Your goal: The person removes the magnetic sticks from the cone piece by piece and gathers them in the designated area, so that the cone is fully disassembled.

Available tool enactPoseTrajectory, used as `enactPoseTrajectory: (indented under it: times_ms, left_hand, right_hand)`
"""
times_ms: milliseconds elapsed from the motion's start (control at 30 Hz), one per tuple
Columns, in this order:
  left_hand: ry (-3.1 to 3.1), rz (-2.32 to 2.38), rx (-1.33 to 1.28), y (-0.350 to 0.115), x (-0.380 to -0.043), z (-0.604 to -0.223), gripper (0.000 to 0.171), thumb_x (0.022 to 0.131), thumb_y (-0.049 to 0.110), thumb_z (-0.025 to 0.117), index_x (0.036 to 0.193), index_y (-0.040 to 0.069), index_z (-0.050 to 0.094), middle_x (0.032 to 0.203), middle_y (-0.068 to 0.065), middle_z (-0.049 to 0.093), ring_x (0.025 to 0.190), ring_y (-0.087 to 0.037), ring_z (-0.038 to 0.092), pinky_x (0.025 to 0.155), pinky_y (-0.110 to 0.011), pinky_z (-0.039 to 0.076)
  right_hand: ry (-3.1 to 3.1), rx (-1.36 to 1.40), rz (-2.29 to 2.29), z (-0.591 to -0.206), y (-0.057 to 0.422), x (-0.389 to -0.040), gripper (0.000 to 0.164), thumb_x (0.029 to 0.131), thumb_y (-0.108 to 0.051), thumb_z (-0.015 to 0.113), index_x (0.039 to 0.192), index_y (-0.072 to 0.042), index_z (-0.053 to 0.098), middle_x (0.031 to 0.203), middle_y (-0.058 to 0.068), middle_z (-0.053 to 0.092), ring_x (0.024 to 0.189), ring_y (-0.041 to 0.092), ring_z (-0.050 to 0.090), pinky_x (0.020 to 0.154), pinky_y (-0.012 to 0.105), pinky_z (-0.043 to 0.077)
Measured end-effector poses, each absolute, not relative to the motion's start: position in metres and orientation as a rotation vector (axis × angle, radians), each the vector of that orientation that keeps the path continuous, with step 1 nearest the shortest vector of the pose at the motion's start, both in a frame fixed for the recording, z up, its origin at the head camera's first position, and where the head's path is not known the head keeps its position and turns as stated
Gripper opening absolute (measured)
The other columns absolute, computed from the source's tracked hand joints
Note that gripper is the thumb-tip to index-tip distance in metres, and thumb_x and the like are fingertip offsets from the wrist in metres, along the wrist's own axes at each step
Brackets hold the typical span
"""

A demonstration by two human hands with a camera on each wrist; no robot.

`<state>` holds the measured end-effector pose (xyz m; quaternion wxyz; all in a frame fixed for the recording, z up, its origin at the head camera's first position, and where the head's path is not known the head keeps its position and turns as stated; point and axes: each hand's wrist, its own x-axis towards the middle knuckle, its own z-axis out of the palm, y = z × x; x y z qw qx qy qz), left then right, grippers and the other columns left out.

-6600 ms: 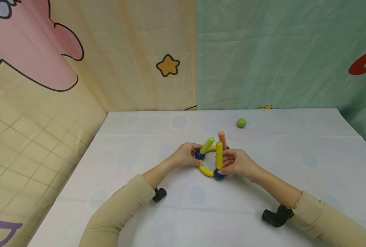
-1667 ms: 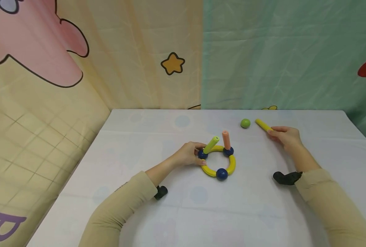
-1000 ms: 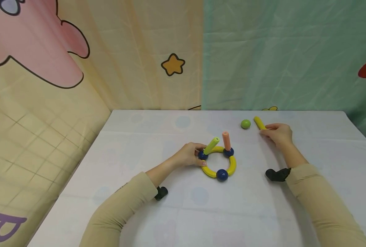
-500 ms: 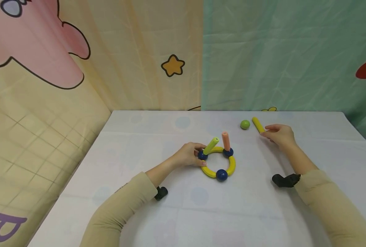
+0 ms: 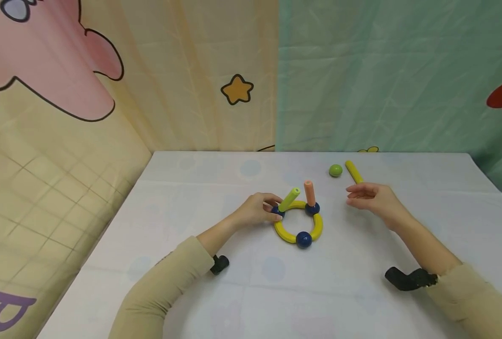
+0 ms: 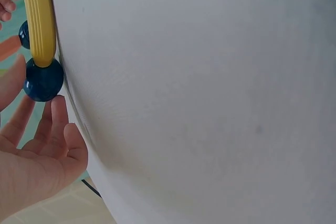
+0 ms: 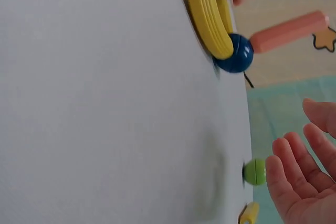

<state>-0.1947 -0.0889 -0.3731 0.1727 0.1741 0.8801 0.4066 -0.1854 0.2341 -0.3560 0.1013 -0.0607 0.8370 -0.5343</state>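
A ring of curved yellow rods (image 5: 284,232) and blue magnetic balls lies mid-table. My left hand (image 5: 256,210) holds its left blue ball (image 6: 44,81) between thumb and fingers. From that ball a light green stick (image 5: 289,199) leans up to the right. An orange stick (image 5: 310,193) stands on the back blue ball (image 5: 312,209), while the front blue ball (image 5: 303,240) bears no stick. My right hand (image 5: 374,200), fingers loosely extended and holding nothing, is right of the ring. Just beyond its fingers lies a straight yellow stick (image 5: 353,171).
A small green ball (image 5: 335,170) sits at the back of the table, left of the yellow stick. Printed curtains (image 5: 361,84) hang behind the table. A black wrist device (image 5: 408,279) projects from the right forearm, another (image 5: 220,264) from the left.
The right hand lifted the yellow stick off the front blue ball, laid it at the back right and let go, then drew back toward me. The left thumb shifted up onto its ball.
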Motion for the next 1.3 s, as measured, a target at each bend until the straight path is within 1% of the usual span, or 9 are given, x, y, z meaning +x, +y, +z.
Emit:
enactPoseTrajectory:
  times_ms: [67,200,300,533,700,833,933,1067,1300]
  left_hand:
    - [2.496,1.152,0.484,-0.088,-0.195,-0.372,0.042,0.081,0.014,0.074,0.121,0.011,0.061,0.114,-0.008,0.06,0.1,-0.02,0.056,0.086,-0.028,0.047]
    - [2.5,1.149,0.473,-0.087,-0.195,-0.372,0.04,0.081,0.013,0.073,0.12,0.01,0.062,0.114,-0.008,0.06,0.099,-0.02,0.057,0.086,-0.028,0.047]
    - [2.506,1.141,0.484,-0.087,-0.194,-0.372,0.04,0.081,0.013,0.073,0.119,0.009,0.062,0.114,-0.009,0.061,0.097,-0.02,0.057,0.086,-0.028,0.047]
    - [2.513,1.137,0.5,-0.088,-0.194,-0.373,0.038,0.081,0.015,0.074,0.117,0.009,0.063,0.112,-0.008,0.061,0.095,-0.02,0.057,0.086,-0.029,0.047]
    - [2.513,1.153,0.488,-0.088,-0.195,-0.375,0.036,0.081,0.016,0.074,0.115,0.01,0.064,0.111,-0.007,0.061,0.095,-0.02,0.057,0.086,-0.029,0.046]
    - [2.515,1.163,0.498,-0.088,-0.196,-0.377,0.033,0.081,0.017,0.073,0.113,0.01,0.065,0.109,-0.006,0.062,0.094,-0.019,0.057,0.085,-0.028,0.047]
    - [2.513,1.172,0.502,-0.089,-0.196,-0.377,0.031,0.082,0.017,0.073,0.111,0.01,0.066,0.108,-0.005,0.062,0.093,-0.018,0.057,0.084,-0.027,0.047]
    - [2.51,1.184,0.532,-0.089,-0.196,-0.378,0.028,0.082,0.015,0.072,0.109,0.009,0.065,0.106,-0.005,0.063,0.093,-0.017,0.057,0.084,-0.027,0.047]
    - [2.522,1.201,0.58,-0.089,-0.195,-0.378,0.027,0.082,0.012,0.073,0.107,0.006,0.066,0.103,-0.006,0.063,0.094,-0.018,0.058,0.083,-0.025,0.047]
  right_hand:
    - [2.443,-0.201,-1.581,-0.355,0.225,-0.179,0.054,0.085,-0.02,0.07,0.124,0.01,0.05,0.093,-0.007,0.066,0.084,0.0,0.06,0.076,0.013,0.046]
    - [2.376,-0.232,-1.613,-0.356,0.205,-0.168,0.053,0.085,-0.017,0.069,0.126,0.009,0.05,0.103,0.01,0.066,0.086,0.004,0.062,0.078,0.016,0.047]
    - [2.334,-0.254,-1.635,-0.358,0.191,-0.162,0.051,0.085,-0.015,0.069,0.126,0.009,0.05,0.107,0.017,0.064,0.088,0.006,0.062,0.08,0.018,0.048]
    - [2.273,-0.323,-1.637,-0.364,0.159,-0.157,0.049,0.084,-0.013,0.07,0.124,0.007,0.054,0.111,0.021,0.063,0.093,0.015,0.064,0.08,0.023,0.05]
    - [2.247,-0.388,-1.673,-0.369,0.14,-0.158,0.048,0.084,-0.01,0.069,0.124,0.01,0.053,0.114,0.024,0.061,0.099,0.024,0.063,0.079,0.024,0.051]
    - [2.265,-0.398,-1.67,-0.37,0.126,-0.159,0.047,0.085,-0.009,0.068,0.124,0.011,0.052,0.118,0.025,0.059,0.105,0.03,0.06,0.081,0.028,0.05]
    - [2.333,-0.399,-1.647,-0.372,0.116,-0.161,0.044,0.085,-0.008,0.068,0.122,0.01,0.054,0.117,0.024,0.06,0.105,0.032,0.06,0.083,0.031,0.05]
    - [2.446,-0.426,-1.622,-0.377,0.106,-0.165,0.037,0.084,-0.009,0.069,0.116,0.008,0.059,0.11,0.021,0.063,0.1,0.03,0.063,0.081,0.034,0.051]
    - [2.547,-0.414,-1.672,-0.378,0.095,-0.166,0.027,0.082,-0.009,0.072,0.104,0.003,0.064,0.1,0.015,0.067,0.092,0.027,0.066,0.077,0.031,0.052]
